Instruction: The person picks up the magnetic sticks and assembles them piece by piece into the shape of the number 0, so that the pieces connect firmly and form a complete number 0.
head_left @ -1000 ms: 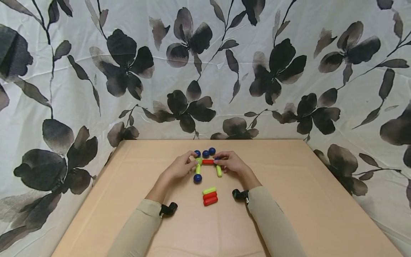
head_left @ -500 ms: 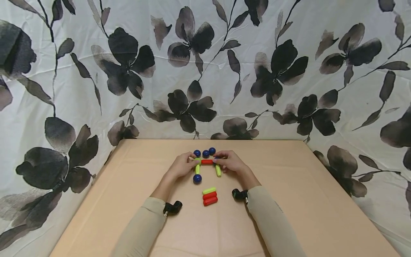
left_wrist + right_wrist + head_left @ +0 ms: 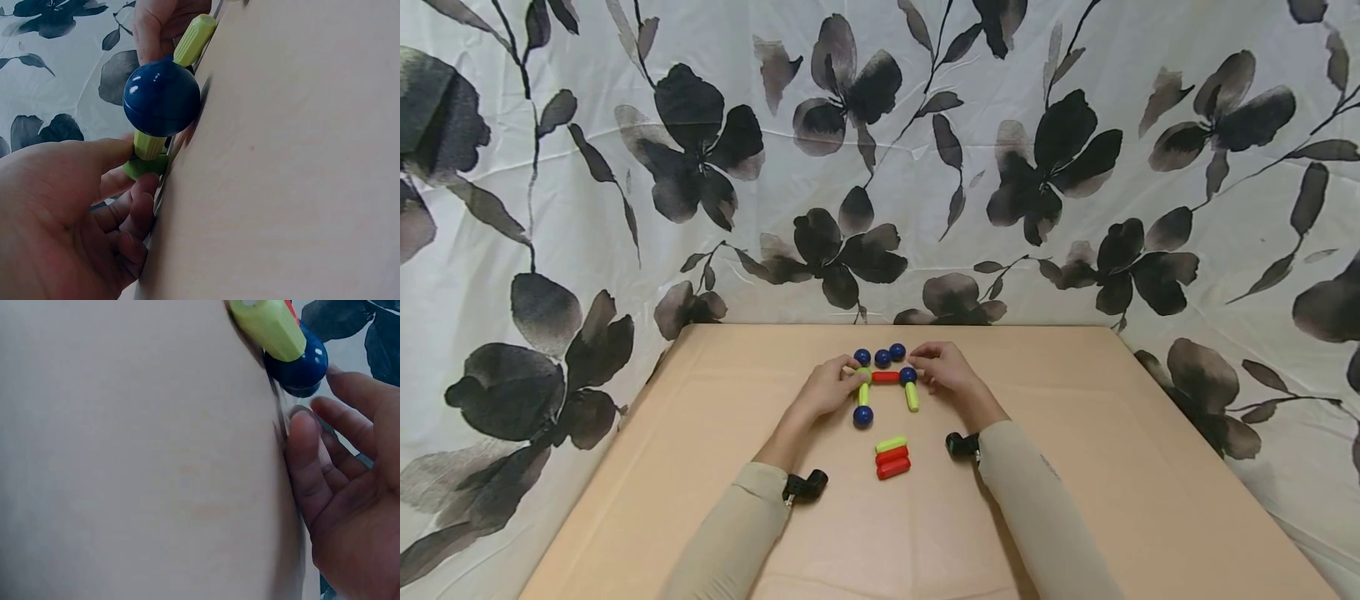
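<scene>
My left hand (image 3: 827, 385) pinches a green ball (image 3: 864, 376) at the left corner of a small assembly of rods and balls. From that ball a red rod (image 3: 886, 377) runs right to a blue ball (image 3: 907, 375), which has a yellow-green rod (image 3: 912, 397) pointing toward me. Another yellow-green rod (image 3: 150, 145) leads from the green ball to a front blue ball (image 3: 161, 98). Close beside the right-hand blue ball, my right hand (image 3: 950, 368) holds nothing; its fingers are loosely bent and apart from the ball in the right wrist view.
Two blue balls (image 3: 882, 358) lie behind the red rod, and one more blue ball (image 3: 862, 357) is just behind the green ball. Nearer me, a yellow-green rod (image 3: 891, 444) lies against two red rods (image 3: 892, 470) on the tan table (image 3: 1075, 500). A floral cloth (image 3: 947, 208) hangs behind.
My right hand has let go of the right-hand blue ball and moved slightly right and back, leaving the ball in view. The left hand keeps its grip on the green ball.
</scene>
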`<state>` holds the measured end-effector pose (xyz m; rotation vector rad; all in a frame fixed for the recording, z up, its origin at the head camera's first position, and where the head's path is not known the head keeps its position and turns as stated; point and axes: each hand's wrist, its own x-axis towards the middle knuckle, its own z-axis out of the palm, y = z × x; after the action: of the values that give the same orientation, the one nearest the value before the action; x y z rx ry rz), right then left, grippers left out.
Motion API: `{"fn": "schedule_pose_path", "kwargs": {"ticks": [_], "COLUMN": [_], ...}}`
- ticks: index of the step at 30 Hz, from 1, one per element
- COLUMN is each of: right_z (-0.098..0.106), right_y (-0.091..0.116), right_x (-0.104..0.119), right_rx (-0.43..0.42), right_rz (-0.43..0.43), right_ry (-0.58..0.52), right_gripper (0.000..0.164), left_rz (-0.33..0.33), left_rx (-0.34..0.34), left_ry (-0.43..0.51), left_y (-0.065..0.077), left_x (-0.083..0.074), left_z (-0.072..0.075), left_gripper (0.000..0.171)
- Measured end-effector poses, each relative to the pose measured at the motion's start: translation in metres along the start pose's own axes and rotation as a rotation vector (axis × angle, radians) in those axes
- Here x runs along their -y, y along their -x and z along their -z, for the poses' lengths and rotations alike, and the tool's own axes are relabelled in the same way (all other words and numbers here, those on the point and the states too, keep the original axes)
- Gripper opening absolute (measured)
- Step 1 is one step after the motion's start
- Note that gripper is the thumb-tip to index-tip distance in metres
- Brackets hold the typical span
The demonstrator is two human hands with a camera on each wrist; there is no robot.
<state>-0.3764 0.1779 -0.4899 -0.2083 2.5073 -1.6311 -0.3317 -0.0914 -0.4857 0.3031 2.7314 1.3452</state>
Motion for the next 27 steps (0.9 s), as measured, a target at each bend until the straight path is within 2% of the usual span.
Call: {"fn": "schedule_pose_path", "kwargs": {"ticks": [6, 10, 13, 18, 22, 27], "right_z": [0.004, 0.005, 0.004, -0.001, -0.006, -0.012], "right_y": [-0.007, -0.01, -0.013, -0.017, -0.016, -0.017], "right_x": [-0.002, 0.004, 0.008, 0.013, 0.018, 0.02], "right_rx": [-0.126, -0.149, -0.111, 0.025, 0.086, 0.1], "right_rz": [-0.026, 0.003, 0.057, 0.153, 0.148, 0.134], "right_ry": [0.022, 0.072, 0.121, 0.196, 0.193, 0.211], "right_gripper": [0.033, 0.043, 0.048, 0.053, 0.055, 0.055], "left_rz": [-0.001, -0.004, -0.008, -0.003, -0.006, -0.008], "left_rx": [-0.005, -0.009, -0.012, -0.009, -0.002, -0.004], "left_ry": [0.007, 0.015, 0.013, 0.004, -0.006, -0.009], "left_y": [0.001, 0.001, 0.001, 0.0, -0.001, -0.001], "left_x": [0.001, 0.002, 0.003, 0.003, 0.003, 0.001], "left_z": [0.001, 0.001, 0.001, 0.0, 0.0, -0.001], "left_gripper": [0.036, 0.035, 0.034, 0.032, 0.033, 0.032]}}
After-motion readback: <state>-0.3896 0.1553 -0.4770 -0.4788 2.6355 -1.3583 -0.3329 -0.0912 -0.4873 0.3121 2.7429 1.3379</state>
